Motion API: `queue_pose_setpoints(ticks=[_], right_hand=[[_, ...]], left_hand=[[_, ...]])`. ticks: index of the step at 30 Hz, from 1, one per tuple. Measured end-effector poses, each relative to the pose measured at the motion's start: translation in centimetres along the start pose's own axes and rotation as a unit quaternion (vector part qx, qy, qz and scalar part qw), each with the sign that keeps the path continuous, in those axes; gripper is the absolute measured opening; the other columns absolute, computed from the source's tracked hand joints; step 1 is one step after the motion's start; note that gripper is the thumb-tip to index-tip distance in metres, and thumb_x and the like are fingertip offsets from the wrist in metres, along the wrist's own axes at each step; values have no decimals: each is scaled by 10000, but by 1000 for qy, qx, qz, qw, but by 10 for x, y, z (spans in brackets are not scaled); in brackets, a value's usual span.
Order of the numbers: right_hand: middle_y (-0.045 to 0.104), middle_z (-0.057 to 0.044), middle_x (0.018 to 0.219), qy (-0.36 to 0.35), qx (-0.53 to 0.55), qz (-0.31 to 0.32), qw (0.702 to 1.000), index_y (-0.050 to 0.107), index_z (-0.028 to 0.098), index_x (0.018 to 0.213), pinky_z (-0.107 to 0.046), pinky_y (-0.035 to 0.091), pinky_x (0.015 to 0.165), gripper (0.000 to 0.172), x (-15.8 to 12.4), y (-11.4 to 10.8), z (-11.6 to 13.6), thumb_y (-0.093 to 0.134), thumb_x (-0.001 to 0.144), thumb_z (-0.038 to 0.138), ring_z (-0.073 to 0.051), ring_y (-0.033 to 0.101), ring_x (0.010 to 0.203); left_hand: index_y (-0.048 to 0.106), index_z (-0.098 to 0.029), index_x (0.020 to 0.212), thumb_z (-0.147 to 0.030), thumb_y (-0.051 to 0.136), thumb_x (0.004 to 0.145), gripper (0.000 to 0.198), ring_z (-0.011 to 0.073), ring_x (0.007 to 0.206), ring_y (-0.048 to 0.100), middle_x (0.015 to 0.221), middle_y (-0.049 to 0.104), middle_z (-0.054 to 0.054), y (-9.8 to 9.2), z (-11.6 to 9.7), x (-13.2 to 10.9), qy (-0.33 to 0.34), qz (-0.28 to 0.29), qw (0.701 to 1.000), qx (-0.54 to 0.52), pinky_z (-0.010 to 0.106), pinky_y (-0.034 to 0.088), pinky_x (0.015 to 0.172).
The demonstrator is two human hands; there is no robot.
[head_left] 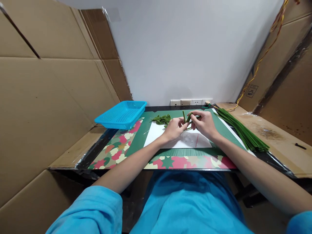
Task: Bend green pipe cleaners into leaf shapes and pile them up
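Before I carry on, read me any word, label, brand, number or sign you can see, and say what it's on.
No readable words, brands or numbers.
Right-hand cardboard: a small black boxed mark, too small to make out.
White sheet: only a red line, no lettering I can see.
Wall sockets: too small to tell whether anything is printed.

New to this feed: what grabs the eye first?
Probably the bright blue plastic basket at the back left of the table, vivid against the brown cardboard. Next, the long bundle of green stems lying slantwise on the right. Then the centre, where the left hand and right hand hold thin green pieces above white paper.
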State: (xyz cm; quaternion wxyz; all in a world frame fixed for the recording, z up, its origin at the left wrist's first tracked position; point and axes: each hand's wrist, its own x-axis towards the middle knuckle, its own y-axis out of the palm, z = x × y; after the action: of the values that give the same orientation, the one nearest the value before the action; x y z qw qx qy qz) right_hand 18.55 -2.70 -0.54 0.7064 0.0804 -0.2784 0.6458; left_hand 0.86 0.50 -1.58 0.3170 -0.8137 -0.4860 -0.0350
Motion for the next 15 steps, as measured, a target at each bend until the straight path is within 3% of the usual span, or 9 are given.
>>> queue_pose_setpoints(ticks=[5,10,15], right_hand=[[707,-57,731,-3,4,8,1000,738,185,864,-299,553,479,266,1,-1,4,610,905,413,-186,670,526],[702,-61,783,14,53,8,998,719,179,871,-296,581,471,296,6,2,2,641,894,463,-170,664,537],[728,-68,890,20,113,1,993,699,181,1006,-303,611,489,378,9,3,-8,754,831,512,-180,699,600]], left_hand=[[673,-145,848,-511,651,909,371,126,605,550,722,654,31,0,-5,-1,-10,-2,997,-73,250,423,575],[609,-152,790,-607,697,856,468,82,465,522,711,647,19,-3,-11,1,-63,-27,983,-168,217,361,430],[624,-144,881,-547,777,815,437,64,409,520,745,646,8,-5,-9,5,-131,-56,953,-268,183,305,325]])
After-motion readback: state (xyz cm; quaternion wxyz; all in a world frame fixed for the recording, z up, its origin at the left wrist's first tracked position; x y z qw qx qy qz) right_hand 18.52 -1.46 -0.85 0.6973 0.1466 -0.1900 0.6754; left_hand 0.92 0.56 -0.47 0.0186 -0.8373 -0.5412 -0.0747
